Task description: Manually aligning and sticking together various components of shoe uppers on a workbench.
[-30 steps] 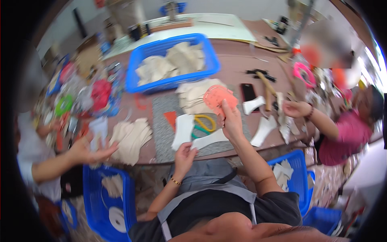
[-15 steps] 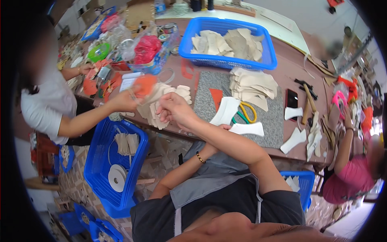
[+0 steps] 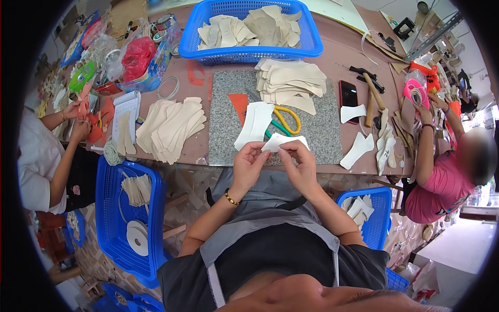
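Observation:
My left hand (image 3: 248, 165) and my right hand (image 3: 300, 165) pinch the near edge of a white waisted piece of sheet material (image 3: 283, 141) between thumbs and fingers. They are close together over the front edge of a speckled grey slab (image 3: 224, 148). Just beyond lies another white waisted piece (image 3: 254, 124), partly over a pair of scissors (image 3: 289, 118) with one yellow and one green handle. An orange triangular scrap (image 3: 238, 105) rests beside them. Farther back is a stack of cream cut pieces (image 3: 291, 83); a second cream stack (image 3: 172, 127) lies left of the slab.
A blue basket (image 3: 254, 54) of cream pieces stands at the back. Right of the slab are a phone (image 3: 348, 95), a hammer (image 3: 372, 93) and white pieces (image 3: 357, 151). Blue crates (image 3: 161, 218) flank me low down. One person works at left, another at right.
My right hand has come back from the left cream stack to the white piece beside my left hand. The left co-worker's outstretched arm has drawn back. The view has shifted.

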A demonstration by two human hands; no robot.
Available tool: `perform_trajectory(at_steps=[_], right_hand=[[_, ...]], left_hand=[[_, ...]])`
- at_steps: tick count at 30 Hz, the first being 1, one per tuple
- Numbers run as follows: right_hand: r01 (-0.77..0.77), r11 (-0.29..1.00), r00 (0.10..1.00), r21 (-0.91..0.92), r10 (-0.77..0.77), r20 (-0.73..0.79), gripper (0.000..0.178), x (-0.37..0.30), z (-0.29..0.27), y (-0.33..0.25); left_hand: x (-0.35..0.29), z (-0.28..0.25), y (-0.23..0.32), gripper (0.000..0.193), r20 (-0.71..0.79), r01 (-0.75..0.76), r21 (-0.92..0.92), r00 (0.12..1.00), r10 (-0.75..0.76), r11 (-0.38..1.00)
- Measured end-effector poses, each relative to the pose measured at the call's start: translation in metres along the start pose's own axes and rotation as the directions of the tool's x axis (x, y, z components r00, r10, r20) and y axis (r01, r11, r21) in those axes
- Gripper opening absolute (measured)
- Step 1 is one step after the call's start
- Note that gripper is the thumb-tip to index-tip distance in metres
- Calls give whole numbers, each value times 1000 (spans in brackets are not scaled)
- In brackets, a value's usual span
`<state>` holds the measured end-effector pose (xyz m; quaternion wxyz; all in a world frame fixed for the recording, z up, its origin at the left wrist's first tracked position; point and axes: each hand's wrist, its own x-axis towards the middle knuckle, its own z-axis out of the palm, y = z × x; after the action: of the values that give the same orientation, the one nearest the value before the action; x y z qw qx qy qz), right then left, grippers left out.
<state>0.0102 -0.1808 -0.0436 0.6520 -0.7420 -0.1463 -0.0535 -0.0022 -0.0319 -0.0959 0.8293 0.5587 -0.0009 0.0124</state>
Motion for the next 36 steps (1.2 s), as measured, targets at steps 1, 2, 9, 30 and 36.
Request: perform_trajectory(at_steps=[1, 2, 9, 30, 36], right_hand=[[3, 1000, 1000, 0, -3, 2, 12, 1, -3, 0], [89, 993, 996, -81, -87, 25, 14, 2, -5, -3], [327, 901, 939, -286, -344, -11, 21, 10, -16, -18], [444, 771, 880, -457, -471, 62, 22, 7, -36, -18], [404, 797, 899, -450, -438, 31, 21, 1, -39, -17]], left_hand=[[0, 4, 4, 23, -1, -4, 0, 1000, 4, 1000], [0, 7, 7, 23, 15, -50, 10, 999, 50, 999], [11, 28, 44, 18, 213, -356, 390, 932, 294, 849], [32, 38, 58, 8, 338, -65, 217, 941, -12, 974], [33, 41, 55, 6, 358, -42, 252, 932, -52, 967]])
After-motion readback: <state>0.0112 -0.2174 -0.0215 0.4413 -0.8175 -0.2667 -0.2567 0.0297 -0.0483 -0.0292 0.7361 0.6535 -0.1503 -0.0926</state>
